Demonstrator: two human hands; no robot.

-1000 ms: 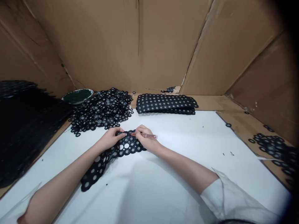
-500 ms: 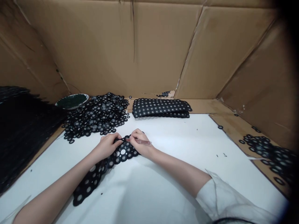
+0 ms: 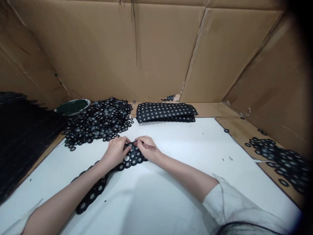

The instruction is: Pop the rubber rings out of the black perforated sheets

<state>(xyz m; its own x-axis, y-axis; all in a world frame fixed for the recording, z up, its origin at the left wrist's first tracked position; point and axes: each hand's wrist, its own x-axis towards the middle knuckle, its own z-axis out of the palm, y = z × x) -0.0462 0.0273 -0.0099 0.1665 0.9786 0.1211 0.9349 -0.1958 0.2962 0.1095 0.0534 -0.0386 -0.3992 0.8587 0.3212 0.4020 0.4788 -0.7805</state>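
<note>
A strip of joined black rings (image 3: 133, 158) with pale round centres slants across the white board, its lower end under my left forearm. My left hand (image 3: 115, 152) pinches the strip's upper edge between thumb and fingers. Just to the right, my right hand (image 3: 149, 152) is closed around a slim tool with a reddish-brown handle (image 3: 150, 147). Its handle sticks out behind the thumb, and its tip points left at the rings beside my left fingertips. What the tip looks like is too small to tell.
Loose black rings (image 3: 97, 120) are heaped at the back left, beside a shallow bowl (image 3: 84, 100) of dark green material. A folded ring mat (image 3: 166, 111) lies at the back. More rings (image 3: 276, 153) lie at right. Black strands (image 3: 24, 137) fill the left side. Cardboard walls (image 3: 156, 58) surround the board.
Both hands stay at the strip's upper edge, and the left has shifted slightly rightward along it. More of the strip shows behind the left forearm. The whole view has moved a little.
</note>
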